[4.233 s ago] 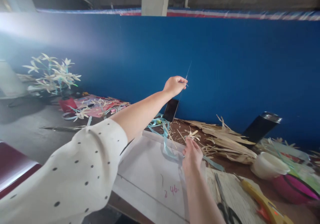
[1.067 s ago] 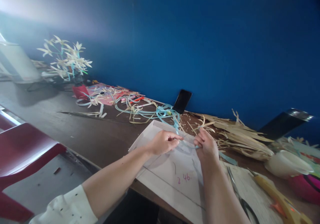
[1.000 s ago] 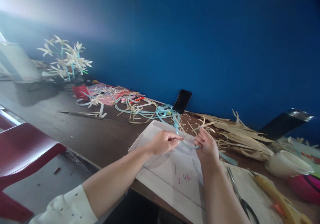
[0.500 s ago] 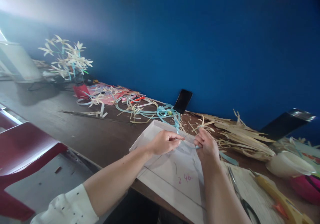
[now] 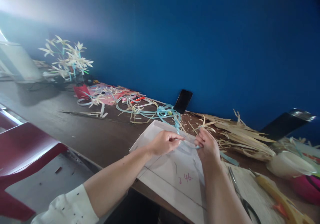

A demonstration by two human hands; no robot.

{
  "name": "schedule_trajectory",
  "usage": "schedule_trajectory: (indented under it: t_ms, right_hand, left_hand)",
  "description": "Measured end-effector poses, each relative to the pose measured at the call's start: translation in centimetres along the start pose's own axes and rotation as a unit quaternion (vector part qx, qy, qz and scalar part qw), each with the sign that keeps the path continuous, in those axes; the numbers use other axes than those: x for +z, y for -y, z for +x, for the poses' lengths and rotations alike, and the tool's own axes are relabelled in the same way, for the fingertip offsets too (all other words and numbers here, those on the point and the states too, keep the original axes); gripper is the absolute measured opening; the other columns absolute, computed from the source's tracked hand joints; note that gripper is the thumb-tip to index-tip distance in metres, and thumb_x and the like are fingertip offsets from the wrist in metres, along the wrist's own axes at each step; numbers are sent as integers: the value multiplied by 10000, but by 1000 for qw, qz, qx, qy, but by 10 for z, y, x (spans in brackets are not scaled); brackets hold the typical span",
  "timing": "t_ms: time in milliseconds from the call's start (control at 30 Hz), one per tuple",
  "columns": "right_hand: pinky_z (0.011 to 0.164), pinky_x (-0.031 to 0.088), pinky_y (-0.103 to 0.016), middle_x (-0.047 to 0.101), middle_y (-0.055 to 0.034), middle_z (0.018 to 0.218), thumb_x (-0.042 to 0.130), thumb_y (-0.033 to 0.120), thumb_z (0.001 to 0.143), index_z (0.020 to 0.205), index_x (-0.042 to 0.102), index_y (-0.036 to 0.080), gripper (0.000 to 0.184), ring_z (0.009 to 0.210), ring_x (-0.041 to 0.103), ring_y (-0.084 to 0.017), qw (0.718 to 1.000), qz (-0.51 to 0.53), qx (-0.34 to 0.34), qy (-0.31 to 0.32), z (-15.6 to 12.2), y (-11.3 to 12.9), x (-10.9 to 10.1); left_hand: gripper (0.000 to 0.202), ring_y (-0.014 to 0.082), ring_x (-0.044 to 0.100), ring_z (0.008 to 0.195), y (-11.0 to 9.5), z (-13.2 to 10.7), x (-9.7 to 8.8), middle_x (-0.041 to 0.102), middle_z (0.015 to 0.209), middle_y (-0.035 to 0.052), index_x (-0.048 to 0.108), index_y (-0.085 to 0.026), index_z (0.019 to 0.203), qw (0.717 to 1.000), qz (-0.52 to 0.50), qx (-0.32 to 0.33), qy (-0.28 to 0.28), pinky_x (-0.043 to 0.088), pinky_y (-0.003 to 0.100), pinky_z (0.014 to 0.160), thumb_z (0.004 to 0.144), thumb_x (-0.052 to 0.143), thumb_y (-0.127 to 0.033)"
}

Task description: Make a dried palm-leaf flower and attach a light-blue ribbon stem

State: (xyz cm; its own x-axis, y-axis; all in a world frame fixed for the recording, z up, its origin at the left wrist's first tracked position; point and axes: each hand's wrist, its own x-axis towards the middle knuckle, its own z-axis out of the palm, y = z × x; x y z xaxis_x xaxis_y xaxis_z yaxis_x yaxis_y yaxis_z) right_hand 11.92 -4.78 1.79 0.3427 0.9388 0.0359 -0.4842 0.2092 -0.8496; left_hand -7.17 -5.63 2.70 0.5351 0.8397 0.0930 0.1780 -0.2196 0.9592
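Both my hands work over a white sheet (image 5: 172, 170) that lies on the brown table (image 5: 100, 134). My left hand (image 5: 163, 142) is closed in a pinch on a thin needle-like thing whose tip points toward my right hand. My right hand (image 5: 207, 147) is closed around a small straw flower (image 5: 206, 125) and a pale blue ribbon (image 5: 226, 158) that trails off to the right. The two hands are a few centimetres apart.
Dried straw leaves (image 5: 240, 134) pile up behind my right hand. A dark phone (image 5: 183, 101) leans on the blue wall. Blue ribbon loops (image 5: 142, 109), a straw-flower bouquet (image 5: 66, 59), a white bowl (image 5: 287, 164), scissors (image 5: 240, 197), a yellow tool (image 5: 277, 194) and a red chair (image 5: 22, 150) surround the spot.
My left hand, raised high against the wall four seconds ago, has come down to the sheet beside my right hand. Over the last second both hands barely moved.
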Motion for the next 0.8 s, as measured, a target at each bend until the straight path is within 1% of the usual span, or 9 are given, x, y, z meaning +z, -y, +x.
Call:
schedule_trajectory:
  t_ms: [267, 500, 800]
  right_hand:
    - [325, 150, -147, 188, 113, 519, 753, 257, 633, 617, 377, 190, 383, 407, 147, -22, 1000, 8, 12, 2, -3, 2, 3]
    - [333, 155, -154, 193, 110, 526, 732, 266, 674, 616, 376, 191, 368, 419, 146, -32, 1000, 11, 5, 14, -1, 1, 1]
    - [331, 147, -161, 210, 108, 524, 748, 269, 650, 607, 388, 189, 372, 416, 148, -29, 1000, -7, -5, 18, -2, 1, 2]
  left_hand:
    - [399, 63, 328, 468, -3, -1, 0, 429, 514, -39, 647, -143, 1098, 1000, 5, -5, 0, 274, 202, 469, 786, 503, -346]
    - [388, 67, 359, 474, -4, -1, 0, 450, 517, -32, 652, -146, 1089, 1000, 18, -12, -3, 295, 202, 480, 783, 504, -334]
    - [394, 67, 343, 464, -5, -2, 0, 449, 513, -35, 650, -153, 1095, 1000, 16, -16, -3, 278, 209, 477, 786, 506, -350]
